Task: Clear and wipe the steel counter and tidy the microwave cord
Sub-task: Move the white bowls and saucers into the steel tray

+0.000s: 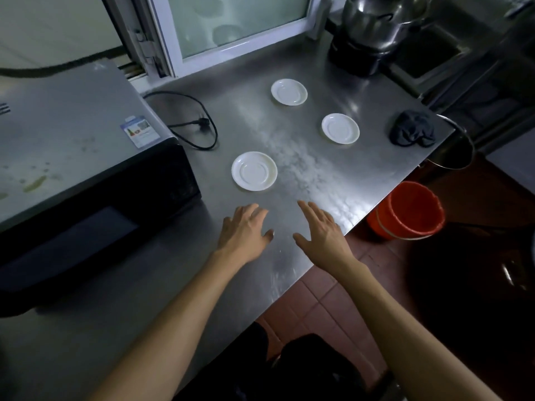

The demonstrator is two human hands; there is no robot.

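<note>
Now my counter [260,68] stretches ahead of both hands, and its edge runs just off my right hand [321,231]; anything I sweep that way could go over onto the tiles or into the red bucket [408,211] below. To the left of my left hand [244,231] sits the microwave [81,157], and its cord [202,131] lies in a loose loop beyond that hand, plug free on the steel. If I wipe before coiling it, I judge the cloth could snag the loop and drag the plug. Three saucers stand ahead: the near saucer [254,171] just past my left fingers, the middle saucer [340,128] and far saucer [289,92] farther off. A careless push could slide them on slick steel. The dark cloth [411,128] waits far to the right, close to the edge. Both hands hover flat, fingers spread, holding nothing.
</note>
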